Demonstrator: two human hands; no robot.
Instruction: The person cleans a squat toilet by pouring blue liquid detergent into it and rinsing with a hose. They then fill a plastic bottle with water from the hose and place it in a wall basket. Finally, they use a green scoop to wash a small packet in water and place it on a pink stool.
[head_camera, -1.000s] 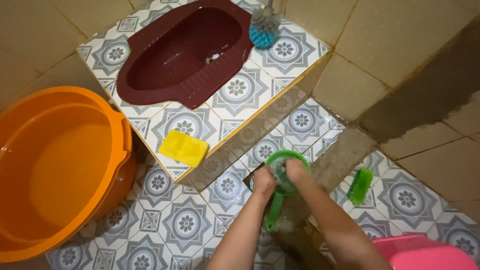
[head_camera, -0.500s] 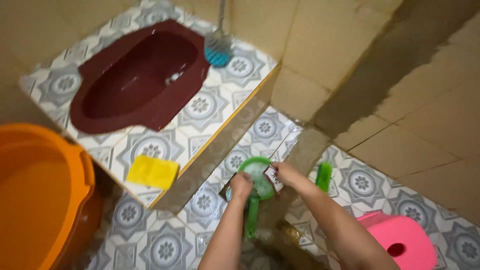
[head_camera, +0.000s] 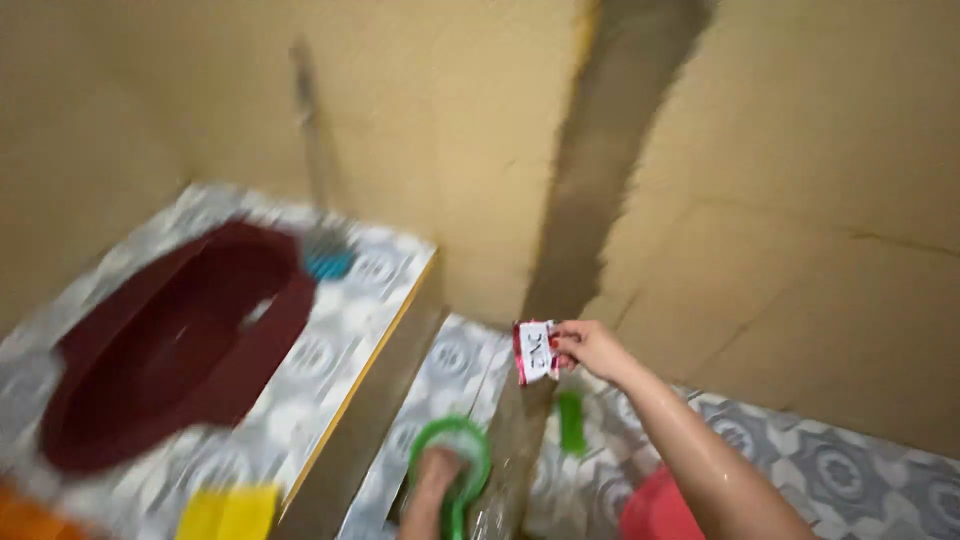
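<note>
Above the wet floor, right hand (head_camera: 590, 350) fingers pinch a sachet (head_camera: 536, 352); left hand (head_camera: 437, 470) grips the green dipper (head_camera: 452, 460).

Two hands (head_camera: 590, 348), one sachet (head_camera: 535, 352), one green dipper (head_camera: 452, 455), one yellow sponge (head_camera: 228, 513), two brushes (head_camera: 570, 422).

One package shows: a small flat sachet of thin foil or plastic, white on its face with red edges (head_camera: 536, 352), roughly rectangular and about as wide as the fingers that pinch it. It hangs upright in the air, held by its right-hand edge between the fingertips of the right hand (head_camera: 592, 350), in front of the dark wet streak that runs down the tan tiled wall (head_camera: 800, 200). It sits above and to the right of the green round plastic scoop (head_camera: 452, 450) on the patterned floor, well clear of it. Dark markings cross its white face; the blur keeps its top edge unclear.
</note>
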